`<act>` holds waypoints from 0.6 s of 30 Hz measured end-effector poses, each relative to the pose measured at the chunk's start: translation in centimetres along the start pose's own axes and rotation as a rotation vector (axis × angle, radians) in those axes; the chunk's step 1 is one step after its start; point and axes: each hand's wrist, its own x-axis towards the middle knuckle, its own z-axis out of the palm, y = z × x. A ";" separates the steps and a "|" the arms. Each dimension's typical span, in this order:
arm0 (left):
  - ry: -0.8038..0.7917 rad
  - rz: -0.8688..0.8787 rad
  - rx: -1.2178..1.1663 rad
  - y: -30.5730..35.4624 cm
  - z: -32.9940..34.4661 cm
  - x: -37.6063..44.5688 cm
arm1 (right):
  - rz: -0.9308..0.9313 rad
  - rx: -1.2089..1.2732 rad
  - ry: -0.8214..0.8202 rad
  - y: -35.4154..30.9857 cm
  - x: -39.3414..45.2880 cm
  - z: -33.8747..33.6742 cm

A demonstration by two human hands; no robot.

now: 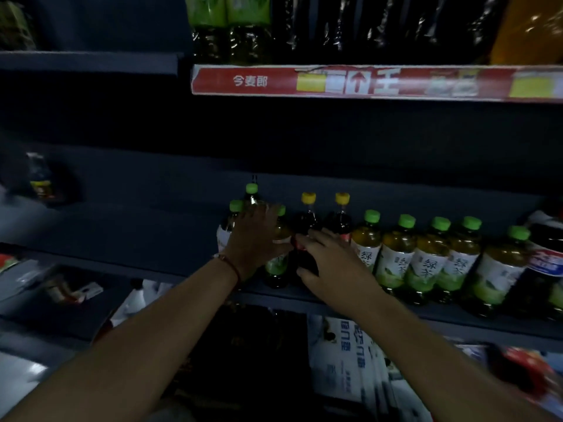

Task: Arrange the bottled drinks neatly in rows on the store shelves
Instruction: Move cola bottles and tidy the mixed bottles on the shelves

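On the middle shelf (146,263) stand green-capped tea bottles and two dark yellow-capped bottles. My left hand (254,236) grips a green-capped bottle (278,263) at the left end of the row, with two more green-capped bottles (234,214) behind it. My right hand (332,263) wraps around the lower body of the left yellow-capped dark bottle (307,214). The second yellow-capped bottle (341,217) stands just right of it. A row of several green tea bottles (426,257) continues to the right.
The shelf above, with a red price strip (365,83), carries large green and dark bottles. A big dark bottle with a blue label (545,263) stands at the far right. A lone small bottle (41,178) sits far left. Packaged goods lie on the shelf below.
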 end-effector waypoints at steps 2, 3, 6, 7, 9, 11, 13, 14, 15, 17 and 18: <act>0.000 0.004 -0.065 0.3 0.6 0.1 | 0.026 0.007 -0.007 0.4 -0.3 0.7; 0.014 -0.002 -0.082 0.5 0.9 0.1 | 0.045 0.011 -0.006 0.7 -0.3 1.1; 0.081 -0.030 -0.160 1.2 1.4 -0.4 | 0.106 0.047 0.006 1.1 -0.9 2.2; 0.091 -0.049 -0.209 1.3 1.6 -0.7 | 0.110 0.065 0.004 1.1 -1.1 2.6; 0.112 -0.083 -0.304 1.5 1.6 -1.8 | 0.109 0.123 -0.017 0.8 -1.4 3.3; 0.131 -0.103 -0.358 1.9 1.1 -3.3 | 0.132 0.215 -0.051 0.6 -1.7 4.0; 0.176 -0.097 -0.361 2.3 -0.2 -4.9 | 0.153 0.328 -0.066 0.3 -1.8 4.6; 0.196 -0.081 -0.389 2.7 -1.4 -5.7 | 0.155 0.399 -0.062 0.0 -2.0 4.8; 0.201 -0.070 -0.447 3.1 -2.7 -6.5 | 0.151 0.489 -0.046 -0.3 -2.2 4.8; 0.202 -0.041 -0.549 4.1 -6.0 -7.6 | 0.115 0.677 0.000 -1.3 -2.9 4.3; 0.200 -0.028 -0.580 4.7 -7.7 -8.0 | 0.098 0.754 0.029 -1.9 -3.5 3.6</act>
